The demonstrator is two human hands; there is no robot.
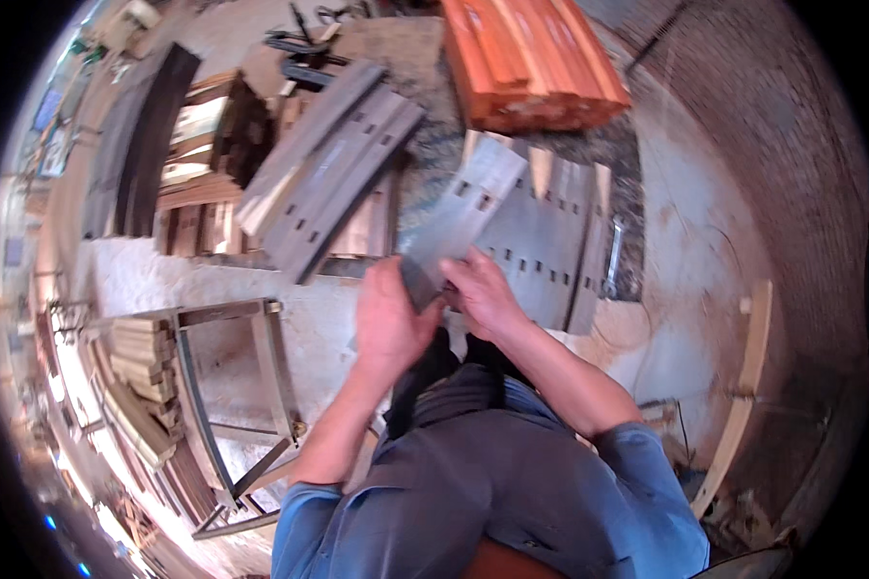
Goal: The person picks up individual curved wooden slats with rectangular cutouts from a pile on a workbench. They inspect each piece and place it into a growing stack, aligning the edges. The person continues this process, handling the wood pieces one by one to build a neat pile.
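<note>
Between my hands is a grey wooden board (466, 201) with small rectangular slots cut near its far end. My left hand (393, 317) grips its near left edge, thumb toward the board. My right hand (483, 294) is closed on the near right edge, fingers curled. The board slants away from me to the upper right. Beneath and right of it lies a row of similar slotted boards (547, 253), side by side on the dark worktop. To the left, more slotted boards (343, 174) rest at a slant on a stack.
Orange-red wood pieces (536, 68) stand bundled at the worktop's far side. A metal tool (614, 259) lies by the right edge. Farther left are dark planks (140, 145) and stacked wood blocks (208, 145). A metal frame (198, 405) beside lumber stands at lower left; a long wooden bar (739, 425) leans right.
</note>
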